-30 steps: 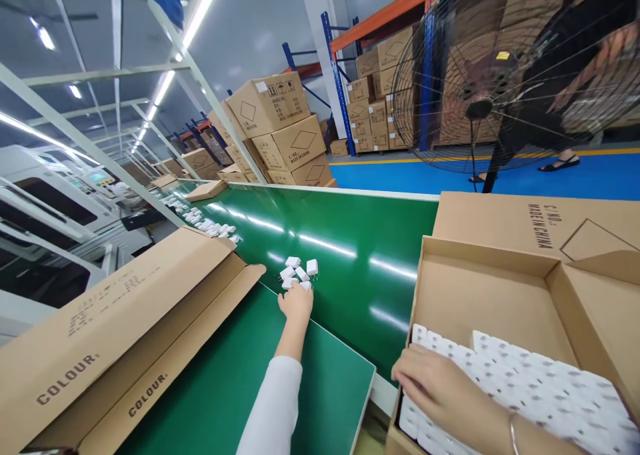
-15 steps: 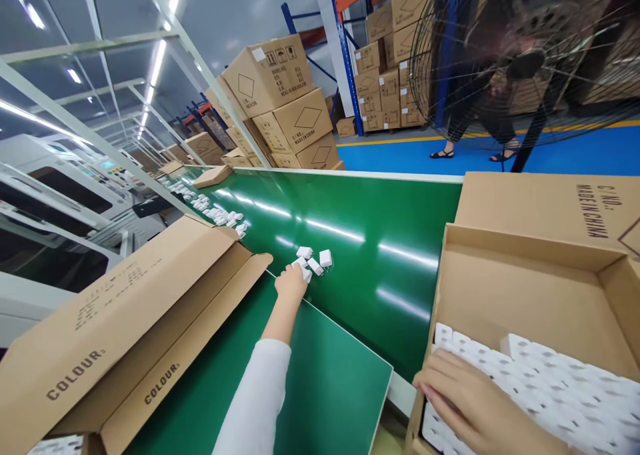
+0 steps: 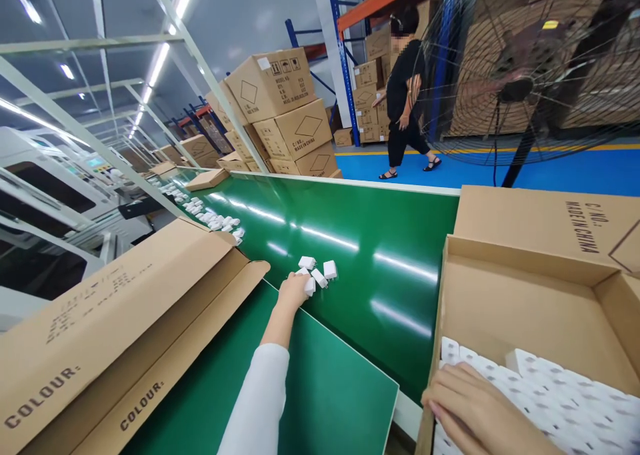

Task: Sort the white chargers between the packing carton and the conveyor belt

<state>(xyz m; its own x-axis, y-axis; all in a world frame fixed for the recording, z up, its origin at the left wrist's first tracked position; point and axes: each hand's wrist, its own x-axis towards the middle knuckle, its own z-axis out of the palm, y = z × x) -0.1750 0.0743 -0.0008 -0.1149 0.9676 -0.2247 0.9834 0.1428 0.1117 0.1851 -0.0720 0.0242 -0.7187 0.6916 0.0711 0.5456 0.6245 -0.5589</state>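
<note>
My left hand reaches over the green belt, its fingers curled against small white plug chargers. The chargers lie in a loose cluster, and a few show metal prongs. My fingertips are partly hidden by the hand, but they close on a charger at the cluster's near side. My right hand is at the left wall of an open cardboard carton, fingers bent together over its rim. Beneath and beside that hand, white chargers stand in tight rows inside the carton.
A long open-flapped carton lies at the left. More chargers trail along the green conveyor belt. Behind it are stacked boxes, a large fan, and a walking person on the blue floor.
The view has tipped up slightly, and the walking person has moved left, out from behind the fan. My left hand stays at the charger cluster, my right at the carton rim.
</note>
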